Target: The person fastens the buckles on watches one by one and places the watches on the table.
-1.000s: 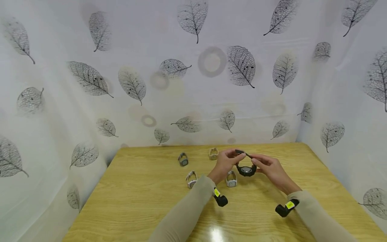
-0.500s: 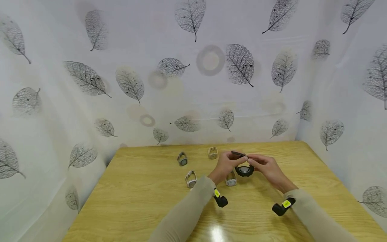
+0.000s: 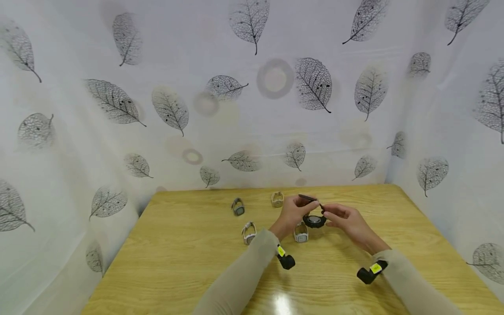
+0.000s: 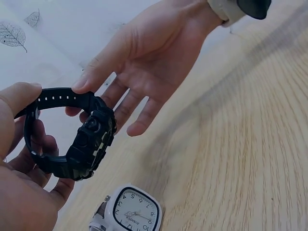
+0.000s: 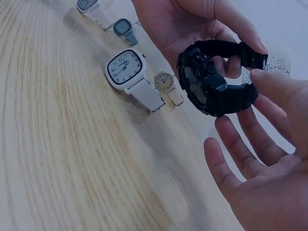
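Observation:
A black wristwatch (image 3: 315,222) is held up over the table between both hands, its strap curved into a loop. My left hand (image 3: 292,214) grips one side of the strap, thumb on top and fingers underneath. With thumb and index finger, my right hand (image 3: 346,221) pinches the strap at the other side; its remaining fingers spread out in the right wrist view. A row of holes shows along the strap (image 4: 57,97) in the left wrist view. The watch case (image 5: 195,86) faces away from the right palm. Below lies a white square-faced watch (image 4: 137,209).
More watches rest on the wooden table (image 3: 189,258): a grey one (image 3: 238,207), a cream one (image 3: 277,199) at the back and a white one (image 3: 249,233) by the left sleeve. A leaf-patterned curtain (image 3: 252,122) encloses the back and sides.
The black watch has shifted slightly left. Its strap, arched up between the hands earlier, now lies lower, with one end across the left fingers. The other watches stay put.

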{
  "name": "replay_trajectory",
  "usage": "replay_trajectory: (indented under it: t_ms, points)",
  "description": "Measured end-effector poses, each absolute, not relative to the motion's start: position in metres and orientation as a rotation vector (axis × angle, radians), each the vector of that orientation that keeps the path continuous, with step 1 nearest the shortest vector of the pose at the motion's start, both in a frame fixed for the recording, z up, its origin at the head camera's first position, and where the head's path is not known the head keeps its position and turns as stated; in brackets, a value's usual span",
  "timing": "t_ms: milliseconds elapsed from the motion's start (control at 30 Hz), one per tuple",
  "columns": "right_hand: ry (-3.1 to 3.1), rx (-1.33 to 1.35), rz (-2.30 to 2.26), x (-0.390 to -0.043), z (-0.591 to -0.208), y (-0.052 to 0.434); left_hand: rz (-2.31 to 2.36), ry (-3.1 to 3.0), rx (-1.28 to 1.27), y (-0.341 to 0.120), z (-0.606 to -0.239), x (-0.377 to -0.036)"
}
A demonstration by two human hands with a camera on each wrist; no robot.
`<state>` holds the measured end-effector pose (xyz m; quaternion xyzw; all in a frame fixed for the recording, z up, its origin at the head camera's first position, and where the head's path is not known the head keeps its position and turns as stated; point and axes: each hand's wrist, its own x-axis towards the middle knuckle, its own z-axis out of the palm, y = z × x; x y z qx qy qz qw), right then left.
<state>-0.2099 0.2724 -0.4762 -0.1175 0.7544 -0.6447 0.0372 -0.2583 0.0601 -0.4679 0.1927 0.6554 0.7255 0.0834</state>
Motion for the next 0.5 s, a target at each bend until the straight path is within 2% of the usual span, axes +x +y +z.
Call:
replay_trajectory:
  t_ms: [500]
  points:
    - [2.383,-0.356,-1.922,-0.2078,-0.4706,0.2704,2.072,1.961,0.524,0.0608,-0.4658,-0.2519]
